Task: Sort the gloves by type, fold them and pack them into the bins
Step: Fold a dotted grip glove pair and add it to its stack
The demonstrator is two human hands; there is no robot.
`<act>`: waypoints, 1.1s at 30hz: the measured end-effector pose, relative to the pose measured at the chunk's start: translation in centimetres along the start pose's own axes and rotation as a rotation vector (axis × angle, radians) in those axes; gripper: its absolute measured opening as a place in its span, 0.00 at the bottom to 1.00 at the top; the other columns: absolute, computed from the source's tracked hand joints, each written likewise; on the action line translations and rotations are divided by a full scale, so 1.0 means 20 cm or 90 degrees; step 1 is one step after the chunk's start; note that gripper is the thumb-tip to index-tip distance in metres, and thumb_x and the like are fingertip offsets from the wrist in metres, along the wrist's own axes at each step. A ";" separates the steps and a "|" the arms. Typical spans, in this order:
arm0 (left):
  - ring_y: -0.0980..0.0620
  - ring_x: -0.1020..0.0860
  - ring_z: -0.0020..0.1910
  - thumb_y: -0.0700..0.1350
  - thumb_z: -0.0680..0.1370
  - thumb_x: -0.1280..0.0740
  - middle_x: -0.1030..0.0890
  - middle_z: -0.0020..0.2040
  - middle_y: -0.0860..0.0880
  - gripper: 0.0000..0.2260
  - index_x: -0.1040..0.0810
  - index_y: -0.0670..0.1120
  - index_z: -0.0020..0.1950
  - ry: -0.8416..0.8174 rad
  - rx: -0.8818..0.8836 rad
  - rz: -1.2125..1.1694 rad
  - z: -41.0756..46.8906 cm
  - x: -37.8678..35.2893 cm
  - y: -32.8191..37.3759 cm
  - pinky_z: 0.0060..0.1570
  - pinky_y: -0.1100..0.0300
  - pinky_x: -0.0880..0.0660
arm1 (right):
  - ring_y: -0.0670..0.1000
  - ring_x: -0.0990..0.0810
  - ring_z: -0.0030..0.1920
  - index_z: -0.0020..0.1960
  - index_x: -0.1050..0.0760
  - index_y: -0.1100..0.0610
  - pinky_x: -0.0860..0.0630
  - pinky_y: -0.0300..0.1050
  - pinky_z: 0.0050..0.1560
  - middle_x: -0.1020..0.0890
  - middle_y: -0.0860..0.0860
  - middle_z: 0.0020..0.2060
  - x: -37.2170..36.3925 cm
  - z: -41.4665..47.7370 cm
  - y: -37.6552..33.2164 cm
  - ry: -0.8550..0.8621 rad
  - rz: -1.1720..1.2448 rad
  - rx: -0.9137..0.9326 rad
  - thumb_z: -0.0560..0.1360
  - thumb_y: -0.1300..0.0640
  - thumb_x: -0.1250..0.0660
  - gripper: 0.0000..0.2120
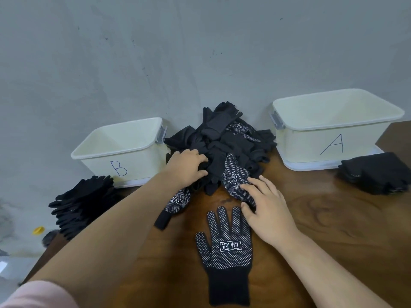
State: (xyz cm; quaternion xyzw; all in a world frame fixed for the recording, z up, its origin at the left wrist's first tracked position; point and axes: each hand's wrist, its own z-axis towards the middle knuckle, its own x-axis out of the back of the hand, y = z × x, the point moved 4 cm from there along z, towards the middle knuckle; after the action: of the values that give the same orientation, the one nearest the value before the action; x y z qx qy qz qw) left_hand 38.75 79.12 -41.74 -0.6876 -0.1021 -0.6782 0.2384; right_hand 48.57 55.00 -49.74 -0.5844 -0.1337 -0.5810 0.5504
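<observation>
Flat knit glove (224, 252), black with white grip dots, lies at 6 o'clock on the wooden table (322, 218); right hand (266, 210) pinches a crumpled dotted glove (235, 176), left hand (186, 167) curls its fingers into the black pile (222, 134) at 12 o'clock, between cream plastic bin B (138, 167) and bin A (307, 143).

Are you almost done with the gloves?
Not nearly. A stack sits by bin B, another stack by bin A; both bins look empty. One flat glove is laid out, the right hand pinches a dotted glove, the left hand grips the unsorted pile.
</observation>
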 end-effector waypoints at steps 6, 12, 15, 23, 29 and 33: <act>0.43 0.23 0.62 0.52 0.87 0.38 0.21 0.60 0.47 0.13 0.17 0.50 0.63 0.106 0.051 -0.031 0.09 0.15 -0.03 0.62 0.44 0.26 | 0.47 0.48 0.84 0.79 0.30 0.43 0.45 0.55 0.83 0.34 0.41 0.81 0.00 0.00 0.00 -0.008 -0.001 -0.002 0.83 0.45 0.37 0.24; 0.44 0.24 0.56 0.46 0.84 0.36 0.21 0.53 0.45 0.08 0.18 0.44 0.53 0.298 0.092 -0.359 0.08 0.55 -0.14 0.57 0.54 0.29 | 0.48 0.45 0.83 0.77 0.28 0.45 0.40 0.56 0.82 0.31 0.42 0.79 0.00 0.01 0.01 0.024 0.012 0.009 0.83 0.46 0.35 0.23; 0.48 0.22 0.40 0.47 0.81 0.38 0.21 0.42 0.50 0.07 0.22 0.47 0.47 0.205 0.201 -0.668 0.04 0.63 -0.14 0.43 0.53 0.26 | 0.49 0.42 0.83 0.77 0.27 0.46 0.38 0.58 0.82 0.30 0.43 0.78 0.01 0.01 0.00 0.048 0.033 0.019 0.83 0.47 0.34 0.23; 0.38 0.15 0.43 0.44 0.84 0.44 0.15 0.52 0.35 0.15 0.23 0.36 0.59 0.031 0.194 -0.997 -0.08 0.58 -0.03 0.39 0.51 0.18 | 0.45 0.37 0.80 0.74 0.23 0.47 0.37 0.51 0.81 0.26 0.40 0.74 0.06 0.00 -0.03 0.102 0.131 0.038 0.83 0.50 0.32 0.19; 0.37 0.17 0.54 0.46 0.85 0.45 0.18 0.61 0.34 0.17 0.20 0.39 0.62 -0.093 0.098 -1.223 -0.24 0.48 0.19 0.57 0.42 0.18 | 0.48 0.18 0.67 0.73 0.23 0.50 0.22 0.49 0.69 0.16 0.44 0.65 0.13 0.00 -0.12 0.023 0.741 -0.148 0.84 0.48 0.34 0.18; 0.40 0.15 0.49 0.43 0.85 0.42 0.16 0.57 0.35 0.13 0.18 0.45 0.50 -0.137 0.059 -1.233 -0.36 0.29 0.33 0.50 0.48 0.16 | 0.58 0.15 0.61 0.71 0.22 0.57 0.17 0.54 0.57 0.15 0.57 0.65 0.18 0.00 -0.14 -0.059 1.037 -0.209 0.82 0.51 0.32 0.20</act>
State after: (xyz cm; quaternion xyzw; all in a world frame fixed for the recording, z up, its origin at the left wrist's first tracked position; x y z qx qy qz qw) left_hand 35.68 68.99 -37.64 -0.3543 -0.6709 -0.5095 -0.4059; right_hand 47.40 54.17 -45.44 -0.5945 0.3952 0.0116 0.7002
